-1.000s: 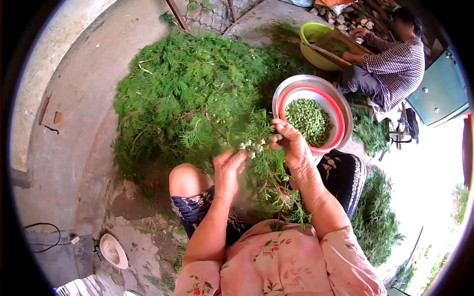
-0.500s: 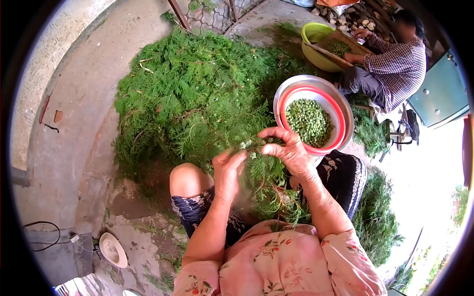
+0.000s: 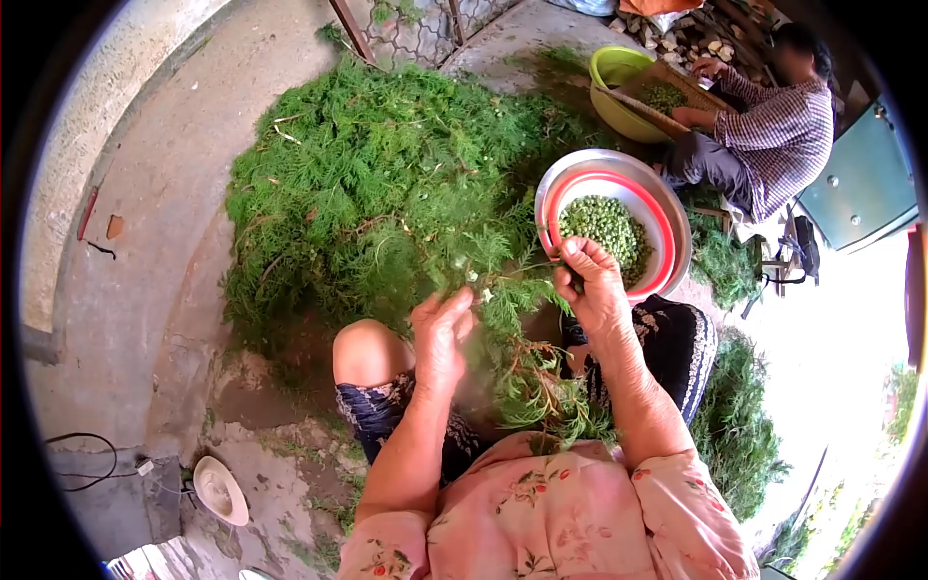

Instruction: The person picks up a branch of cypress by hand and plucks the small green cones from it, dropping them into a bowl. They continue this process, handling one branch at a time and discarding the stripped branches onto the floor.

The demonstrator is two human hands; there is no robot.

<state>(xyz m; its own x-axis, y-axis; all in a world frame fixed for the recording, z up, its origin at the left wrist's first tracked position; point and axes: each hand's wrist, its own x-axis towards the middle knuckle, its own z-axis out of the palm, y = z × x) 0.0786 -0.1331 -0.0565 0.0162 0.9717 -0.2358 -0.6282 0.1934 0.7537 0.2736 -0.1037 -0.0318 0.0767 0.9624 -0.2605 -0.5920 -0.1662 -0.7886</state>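
Observation:
My left hand (image 3: pixel 442 338) is above my knees with its fingers curled together, close beside pale green cones (image 3: pixel 472 276) on a conifer sprig (image 3: pixel 517 295). Whatever is between those fingertips is hidden. To the right, my right hand (image 3: pixel 596 290) is closed in a pinch in front of the bowl's near rim. A thin stem of the sprig runs to its fingertips. Small green cones (image 3: pixel 604 224) fill part of the red-rimmed white bowl (image 3: pixel 667 217), which sits inside a metal basin (image 3: pixel 688 227). Cut branches (image 3: pixel 541 387) lie across my lap.
A large heap of green conifer branches (image 3: pixel 338 184) spreads in front of me. At the upper right a person (image 3: pixel 773 145) sits by a yellow-green tub (image 3: pixel 623 111) with a woven tray (image 3: pixel 667 92) on it. A pale hat-like object (image 3: pixel 220 490) lies lower left.
My right hand has moved right, toward the bowl, and its thumb and forefinger have closed together. My left hand has barely shifted. The sprig between them now stretches rightward.

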